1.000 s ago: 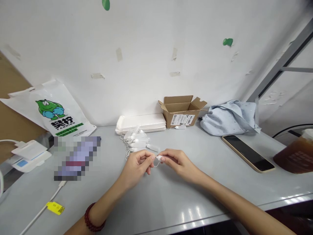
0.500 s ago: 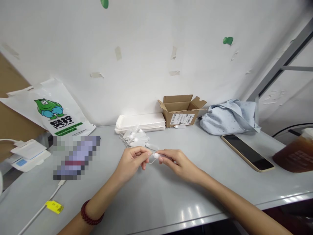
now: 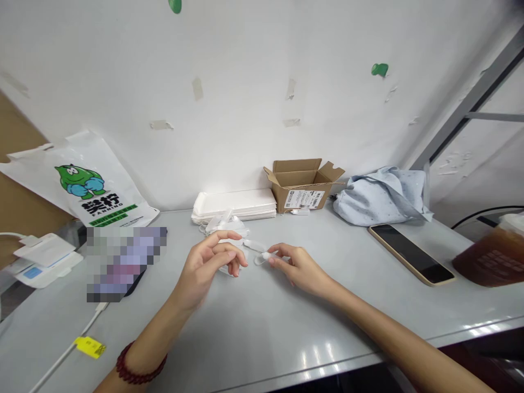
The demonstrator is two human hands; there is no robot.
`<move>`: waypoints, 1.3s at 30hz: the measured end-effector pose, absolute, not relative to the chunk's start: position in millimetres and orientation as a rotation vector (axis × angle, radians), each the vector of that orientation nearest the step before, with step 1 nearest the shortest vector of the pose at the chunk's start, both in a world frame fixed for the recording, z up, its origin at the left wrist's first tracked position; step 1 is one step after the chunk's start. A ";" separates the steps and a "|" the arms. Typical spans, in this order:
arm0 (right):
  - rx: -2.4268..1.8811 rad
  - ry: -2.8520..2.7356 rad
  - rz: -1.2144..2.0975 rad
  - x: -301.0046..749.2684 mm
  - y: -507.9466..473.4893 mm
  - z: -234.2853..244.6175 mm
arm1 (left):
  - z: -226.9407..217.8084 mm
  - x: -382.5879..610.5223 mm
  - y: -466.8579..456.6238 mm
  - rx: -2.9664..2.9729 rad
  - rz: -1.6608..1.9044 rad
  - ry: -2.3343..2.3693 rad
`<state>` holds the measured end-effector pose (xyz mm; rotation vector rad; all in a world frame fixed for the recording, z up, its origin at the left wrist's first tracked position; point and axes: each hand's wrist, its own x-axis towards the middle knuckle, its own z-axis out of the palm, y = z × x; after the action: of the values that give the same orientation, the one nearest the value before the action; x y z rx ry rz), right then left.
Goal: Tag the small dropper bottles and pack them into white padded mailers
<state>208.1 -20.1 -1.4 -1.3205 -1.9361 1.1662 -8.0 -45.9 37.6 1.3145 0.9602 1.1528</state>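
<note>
Above the middle of the table, my right hand (image 3: 301, 266) is closed, pinching a small white plastic tag (image 3: 266, 255) with a thin cord loop; the rest of the tag is hidden by the fingers. To its left is my left hand (image 3: 213, 262), fingers loosely bent and apart, with a dark red bead bracelet on the wrist. Something whitish shows below its fingers, and I cannot tell whether it touches them. Just beyond lies a pile of similar clear-and-white tags with cords (image 3: 227, 222), partly hidden by my left hand. A single tag (image 3: 254, 245) lies between the pile and my right hand.
Behind the pile are a stack of white envelopes (image 3: 237, 204) and an open cardboard box (image 3: 301, 191). A light blue cloth bag (image 3: 380, 196), a phone (image 3: 411, 255) and a cup of brown drink (image 3: 491, 256) stand right. Left are a white printed bag (image 3: 102, 185) and a charging cable (image 3: 61, 357).
My left hand has let go of the cord and moved left, its fingers loosening. My right hand keeps the white tag and has shifted slightly right.
</note>
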 end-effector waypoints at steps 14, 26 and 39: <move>-1.126 -1.926 1.434 202.5 -21.2 -10.7 | 34.6 0.8 -47.3 1.386 1.075 1.131; -1.194 -2.056 0.127 246.6 39.9 -27.4 | 29.8 -0.5 -42.9 1.406 1.081 1.180; -1.711 -2.216 -0.238 285.2 76.6 -40.2 | 43.8 -10.0 -34.0 0.614 1.097 0.733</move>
<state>285.2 76.6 -40.2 -1.7107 -2.2164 -0.2382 -10.0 -34.0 43.8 0.6136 0.7327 1.0971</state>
